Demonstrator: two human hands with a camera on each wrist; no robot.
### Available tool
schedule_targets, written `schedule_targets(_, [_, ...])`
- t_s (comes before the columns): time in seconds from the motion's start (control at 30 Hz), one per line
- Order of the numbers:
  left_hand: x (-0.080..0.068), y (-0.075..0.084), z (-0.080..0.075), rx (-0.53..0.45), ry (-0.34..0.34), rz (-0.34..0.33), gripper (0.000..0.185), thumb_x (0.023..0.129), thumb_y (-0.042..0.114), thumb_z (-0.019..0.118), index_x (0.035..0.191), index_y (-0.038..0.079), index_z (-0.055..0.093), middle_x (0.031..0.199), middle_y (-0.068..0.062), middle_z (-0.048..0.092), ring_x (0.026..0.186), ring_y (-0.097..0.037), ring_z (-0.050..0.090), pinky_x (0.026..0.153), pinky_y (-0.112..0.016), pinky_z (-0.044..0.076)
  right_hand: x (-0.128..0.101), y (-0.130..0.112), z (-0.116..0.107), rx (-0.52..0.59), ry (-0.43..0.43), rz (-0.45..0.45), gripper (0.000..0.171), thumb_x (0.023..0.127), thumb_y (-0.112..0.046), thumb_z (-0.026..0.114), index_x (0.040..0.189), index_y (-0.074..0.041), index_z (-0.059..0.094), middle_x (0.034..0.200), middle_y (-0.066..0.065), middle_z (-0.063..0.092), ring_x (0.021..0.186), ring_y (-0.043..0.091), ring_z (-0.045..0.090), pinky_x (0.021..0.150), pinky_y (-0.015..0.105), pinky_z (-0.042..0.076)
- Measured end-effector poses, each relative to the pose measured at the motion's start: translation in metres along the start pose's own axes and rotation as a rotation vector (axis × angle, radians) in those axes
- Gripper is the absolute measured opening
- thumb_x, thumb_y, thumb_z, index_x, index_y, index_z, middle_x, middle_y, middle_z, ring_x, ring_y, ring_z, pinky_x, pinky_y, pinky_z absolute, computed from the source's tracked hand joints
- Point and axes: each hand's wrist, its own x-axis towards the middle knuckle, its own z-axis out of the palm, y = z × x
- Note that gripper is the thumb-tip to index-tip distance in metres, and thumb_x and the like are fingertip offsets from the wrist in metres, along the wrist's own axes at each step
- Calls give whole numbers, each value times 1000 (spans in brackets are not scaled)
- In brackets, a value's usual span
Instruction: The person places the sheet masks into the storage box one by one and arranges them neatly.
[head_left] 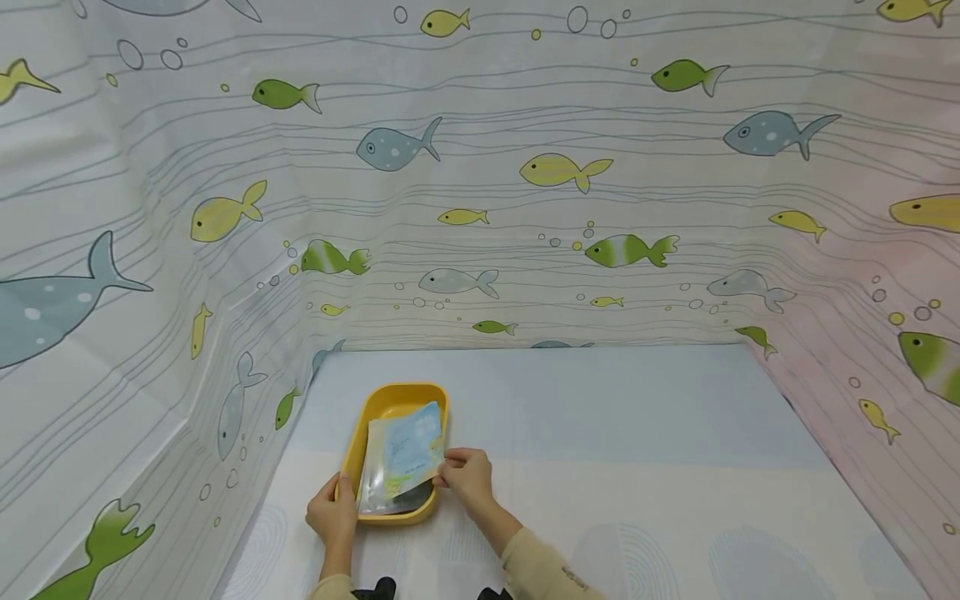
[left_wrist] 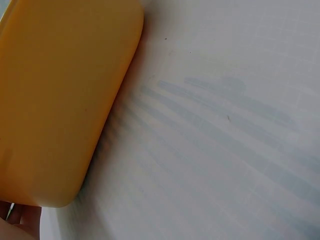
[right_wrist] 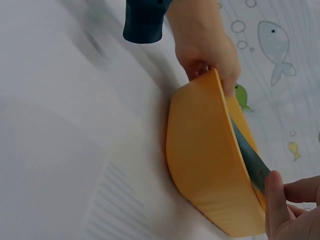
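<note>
Packets lie stacked in the yellow tray, leaning across it with their long axis running away from the person, roughly along the tray's own length. The top one is pale blue with a yellow-green patch at its near corner; under it a silvery, see-through one shows at the left and near edges. The tray sits on the pale surface, close to the left fish-print curtain. The right hand is the nearer to the packets: its fingers and thumb pinch the near right corner of the blue one, just over the tray's right rim. The left hand grips the tray's near left corner, fingers curled over the rim, as the right wrist view shows. So the hands sit apart, one on each side of the tray, with the packets between and just beyond them.
</note>
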Motion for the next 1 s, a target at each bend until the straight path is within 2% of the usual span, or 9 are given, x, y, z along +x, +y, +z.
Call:
schedule_targets(0.2, [0, -1, -1, -4, 0, 7, 28, 90, 6, 54, 108, -14, 63, 106, -33, 60, 109, -46, 55, 93, -53, 42, -1, 5, 8, -132, -41, -68, 28, 74, 13, 63, 102, 16, 63, 73, 14, 69, 56, 23, 67, 55, 30, 57])
schedule_targets(0.33, [1, -2, -1, -2, 0, 12, 28, 90, 6, 55, 107, -14, 63, 105, -33, 61, 107, -46, 56, 92, -53, 43, -2, 6, 10, -277, -78, -189, 26, 72, 11, 64, 98, 15, 66, 73, 15, 70, 53, 16, 66, 51, 22, 54])
schedule_targets(0.47, [1, -2, -2, -2, -3, 13, 27, 91, 5, 55, 108, -14, 63, 105, -33, 61, 108, -45, 56, 91, -53, 44, -2, 6, 13, -424, -96, -285, 13, 73, 10, 63, 84, 9, 71, 64, 7, 68, 50, 5, 59, 46, 15, 47])
schedule_targets(0.6, [1, -1, -3, -3, -9, 19, 28, 91, 5, 55, 108, -15, 62, 106, -34, 60, 109, -46, 54, 92, -54, 43, -2, 7, 16, -530, -76, -330, 9, 74, 8, 66, 81, 6, 72, 63, 2, 66, 54, 2, 55, 45, 14, 44])
schedule_targets(0.7, [0, 0, -3, -8, -14, 24, 28, 91, 5, 55, 108, -16, 62, 107, -34, 59, 110, -47, 54, 93, -54, 42, -4, 6, 16, -559, -61, -340, 13, 74, 6, 68, 86, 7, 72, 67, 3, 67, 58, 3, 57, 47, 14, 45])
schedule_targets(0.9, [0, 1, -3, -5, -20, 22, 29, 91, 6, 54, 108, -16, 62, 108, -34, 59, 111, -46, 53, 94, -54, 42, -5, 6, 14, -531, -77, -335, 13, 76, 6, 66, 88, 8, 71, 69, 5, 67, 58, 4, 59, 49, 15, 48])
schedule_targets(1.0, [0, 2, -4, -3, -24, 19, 29, 92, 6, 54, 109, -16, 62, 108, -34, 59, 111, -47, 53, 94, -54, 42, -5, 8, 13, -508, -75, -361, 15, 75, 6, 66, 89, 9, 71, 70, 7, 68, 61, 7, 61, 51, 16, 49])
